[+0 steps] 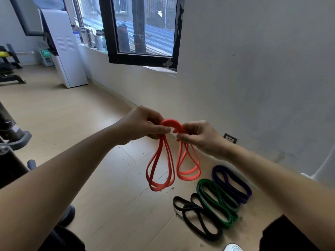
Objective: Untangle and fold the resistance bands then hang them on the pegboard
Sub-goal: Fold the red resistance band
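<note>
I hold a red resistance band (161, 166) in the air over the wooden floor, folded into several loops. My left hand (140, 125) pinches one bundle of strands and my right hand (196, 137) pinches the other, with a short arch of band between them. Two bunches of loops hang down below my hands. On the floor to the lower right lie a folded purple band (233, 184), a folded green band (218, 203) and a black band (195, 217), side by side. No pegboard is in view.
A grey wall (253, 69) with a socket (230, 138) runs along the right. A dark-framed window (143, 33) is ahead, bottles on its sill. A white standing unit (67, 57) and gym equipment (9, 67) are at the left.
</note>
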A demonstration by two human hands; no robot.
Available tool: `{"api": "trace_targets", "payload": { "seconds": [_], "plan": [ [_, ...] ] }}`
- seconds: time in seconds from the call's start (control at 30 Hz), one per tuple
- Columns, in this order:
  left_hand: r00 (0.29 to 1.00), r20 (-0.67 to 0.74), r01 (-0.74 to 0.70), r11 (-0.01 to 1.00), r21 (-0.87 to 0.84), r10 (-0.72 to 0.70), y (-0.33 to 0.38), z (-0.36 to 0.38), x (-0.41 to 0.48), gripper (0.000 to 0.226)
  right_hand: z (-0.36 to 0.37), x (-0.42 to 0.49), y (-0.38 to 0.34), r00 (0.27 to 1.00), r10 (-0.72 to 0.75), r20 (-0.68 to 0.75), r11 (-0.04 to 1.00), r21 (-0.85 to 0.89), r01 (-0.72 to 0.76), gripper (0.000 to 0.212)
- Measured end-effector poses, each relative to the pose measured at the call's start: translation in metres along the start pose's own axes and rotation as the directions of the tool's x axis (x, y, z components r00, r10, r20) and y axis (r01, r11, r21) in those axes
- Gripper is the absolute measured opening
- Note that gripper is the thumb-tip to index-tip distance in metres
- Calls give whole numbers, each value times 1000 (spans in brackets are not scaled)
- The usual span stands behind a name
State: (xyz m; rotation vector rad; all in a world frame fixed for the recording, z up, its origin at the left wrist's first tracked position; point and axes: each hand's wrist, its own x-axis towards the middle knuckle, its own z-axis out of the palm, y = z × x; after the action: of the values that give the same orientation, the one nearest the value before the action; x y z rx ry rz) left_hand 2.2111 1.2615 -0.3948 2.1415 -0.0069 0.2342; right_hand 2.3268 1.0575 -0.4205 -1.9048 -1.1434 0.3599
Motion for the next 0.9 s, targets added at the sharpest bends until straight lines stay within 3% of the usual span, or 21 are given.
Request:
{"api": "trace_targets", "payload": {
  "seconds": [0.07,0.27,0.33,0.47,0.63,0.9],
  "plan": [
    [999,-33,21,997,-72,-23,1,1,0,29,8,0,-1,1000,1,-20,1000,28,0,22],
    [984,-167,18,972,-235,-59,6,6,0,28,22,1,-11,995,99,-15,926,367,-86,35],
    [975,-205,21,956,-292,-84,8,9,-1,24,27,1,-15,994,108,-7,909,405,-96,41],
    [958,-244,36,908,-417,-150,12,13,-1,20,42,0,-15,992,75,-101,981,186,-55,63],
    [944,-248,53,840,-539,-219,10,10,-2,28,46,-2,-12,973,52,-226,991,136,-21,57],
    [918,-202,165,793,-587,-341,-15,3,-10,22,28,-12,6,994,53,-93,998,-11,-55,72]
  ]
}}
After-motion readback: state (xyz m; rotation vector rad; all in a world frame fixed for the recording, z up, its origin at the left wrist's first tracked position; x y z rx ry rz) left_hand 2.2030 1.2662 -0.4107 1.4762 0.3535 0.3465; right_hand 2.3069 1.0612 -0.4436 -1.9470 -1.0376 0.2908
